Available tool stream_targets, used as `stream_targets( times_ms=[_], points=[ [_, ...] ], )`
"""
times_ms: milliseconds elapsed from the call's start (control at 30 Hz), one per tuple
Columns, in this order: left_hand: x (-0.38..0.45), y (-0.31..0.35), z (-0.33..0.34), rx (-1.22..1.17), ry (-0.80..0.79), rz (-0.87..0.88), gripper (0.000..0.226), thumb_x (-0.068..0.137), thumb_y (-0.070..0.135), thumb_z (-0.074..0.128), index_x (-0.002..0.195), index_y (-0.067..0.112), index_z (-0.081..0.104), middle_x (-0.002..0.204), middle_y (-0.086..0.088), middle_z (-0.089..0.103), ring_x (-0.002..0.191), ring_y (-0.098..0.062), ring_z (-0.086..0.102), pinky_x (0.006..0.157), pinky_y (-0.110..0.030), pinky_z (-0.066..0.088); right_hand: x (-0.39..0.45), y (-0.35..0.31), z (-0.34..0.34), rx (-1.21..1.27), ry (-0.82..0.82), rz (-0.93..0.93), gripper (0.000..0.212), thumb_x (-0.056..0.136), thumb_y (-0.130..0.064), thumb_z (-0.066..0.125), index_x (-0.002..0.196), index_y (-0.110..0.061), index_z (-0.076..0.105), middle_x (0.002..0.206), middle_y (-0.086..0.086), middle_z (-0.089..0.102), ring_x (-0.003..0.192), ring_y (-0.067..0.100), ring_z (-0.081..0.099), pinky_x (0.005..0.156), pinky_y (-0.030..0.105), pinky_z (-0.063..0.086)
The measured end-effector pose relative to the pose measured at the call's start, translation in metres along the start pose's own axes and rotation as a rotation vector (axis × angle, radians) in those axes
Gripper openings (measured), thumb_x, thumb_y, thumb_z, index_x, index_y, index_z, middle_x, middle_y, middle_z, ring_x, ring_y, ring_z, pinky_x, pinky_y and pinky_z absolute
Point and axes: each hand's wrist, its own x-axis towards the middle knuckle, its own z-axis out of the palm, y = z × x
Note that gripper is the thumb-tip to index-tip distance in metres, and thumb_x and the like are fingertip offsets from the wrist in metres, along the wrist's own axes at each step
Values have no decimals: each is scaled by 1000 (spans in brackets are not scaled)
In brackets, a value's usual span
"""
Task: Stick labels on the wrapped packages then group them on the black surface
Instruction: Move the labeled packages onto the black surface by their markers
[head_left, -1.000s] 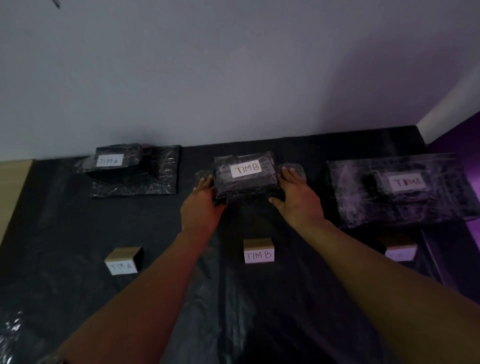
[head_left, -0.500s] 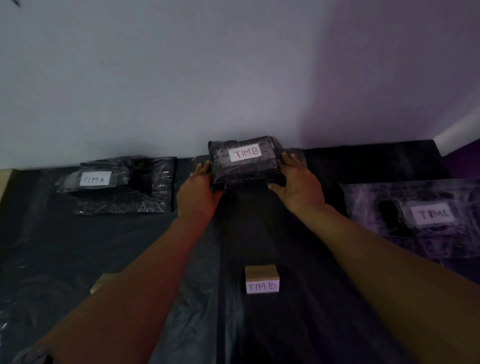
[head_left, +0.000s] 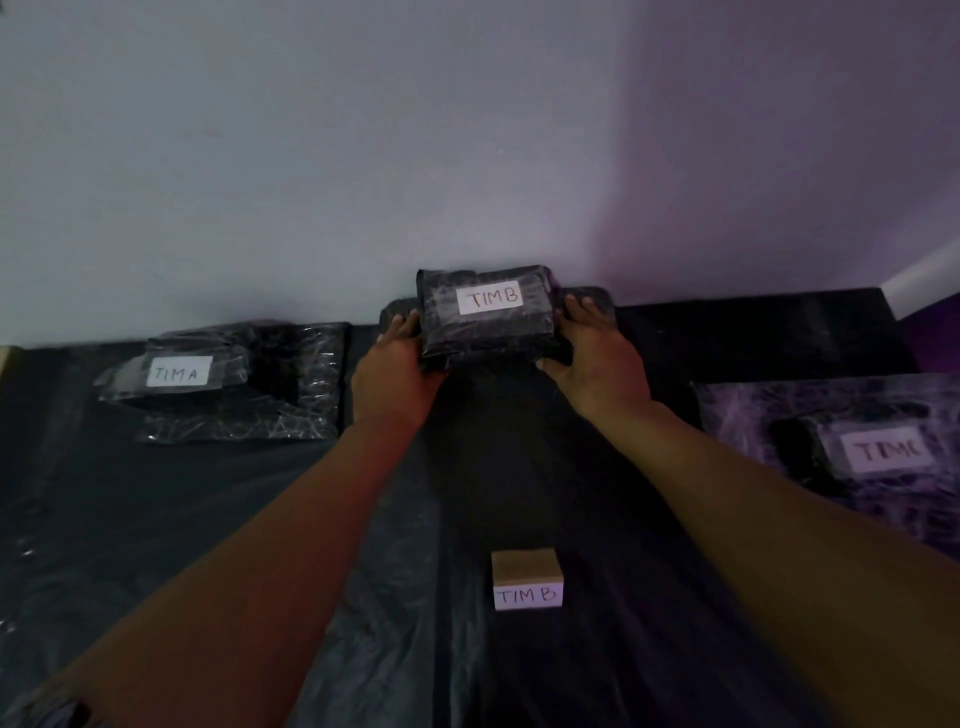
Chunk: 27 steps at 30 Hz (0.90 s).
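A black wrapped package labelled TIM B sits at the far middle of the black surface, close to the wall, on top of another wrapped package whose ends stick out on both sides. My left hand grips its left side and my right hand grips its right side. To the left lies a package labelled TIM A on a larger flat wrapped package. At the right lies a package labelled TIM C on a larger wrapped one.
A small cardboard marker block reading TIM B stands on the black sheet between my forearms. A pale wall rises right behind the packages. A purple surface shows at the far right edge.
Both hands have pushed the TIM B package further away toward the wall. The view has tilted up, so the TIM A and TIM C marker blocks have left the frame.
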Motion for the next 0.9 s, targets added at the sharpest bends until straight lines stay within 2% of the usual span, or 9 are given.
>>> stream_targets(
  times_ms=[200, 333, 433, 533, 633, 767, 900],
  points=[
    [-2, -5, -3, -26, -58, 74, 53, 78, 22, 74, 129, 22, 61, 140, -7, 54, 127, -37, 52, 97, -51, 48, -4, -3, -7, -30, -61, -40, 80, 87, -23, 74, 155, -19, 31, 164, 6, 21, 153, 24, 12, 123, 37, 17],
    [-12, -15, -8, -3, 11, 69, 66, 73, 19, 74, 135, 11, 54, 134, -13, 56, 125, -33, 52, 100, -43, 47, -22, -4, -16, -92, 11, -85, 75, 90, -14, 67, 154, -8, 29, 163, 10, 22, 153, 26, 11, 124, 36, 8],
    [-23, -15, -17, 36, 27, 56, 82, 65, 17, 76, 141, 7, 47, 135, -17, 54, 125, -36, 50, 101, -45, 47, -39, -6, -24, -78, 44, -95, 70, 92, -13, 61, 155, -10, 29, 164, 9, 22, 153, 24, 12, 124, 40, 12],
    [-38, -5, -26, 32, 58, 88, 87, 66, 25, 76, 145, 10, 43, 141, -16, 50, 130, -36, 46, 104, -47, 44, -59, -13, -35, -55, 85, -109, 66, 94, -17, 59, 154, -12, 31, 163, 8, 24, 152, 23, 16, 123, 41, 17],
    [-56, 17, -34, 10, 102, 148, 84, 70, 32, 77, 145, 12, 43, 144, -13, 47, 132, -34, 45, 103, -50, 44, -83, -21, -47, -56, 161, -132, 63, 94, -22, 61, 152, -12, 38, 159, 10, 32, 149, 26, 26, 121, 42, 23],
    [-79, 47, -42, -32, 169, 255, 73, 71, 42, 72, 136, 14, 52, 137, -9, 53, 125, -31, 51, 96, -51, 49, -113, -23, -66, -77, 271, -156, 56, 93, -25, 63, 145, -12, 49, 152, 11, 45, 141, 28, 39, 116, 43, 33],
    [-100, 78, -46, -41, 179, 317, 72, 73, 43, 71, 136, 14, 54, 136, -9, 54, 126, -30, 51, 98, -49, 48, -144, -10, -93, -101, 345, -207, 52, 91, -23, 66, 140, -10, 54, 145, 13, 51, 135, 31, 46, 113, 44, 38]
  ],
)
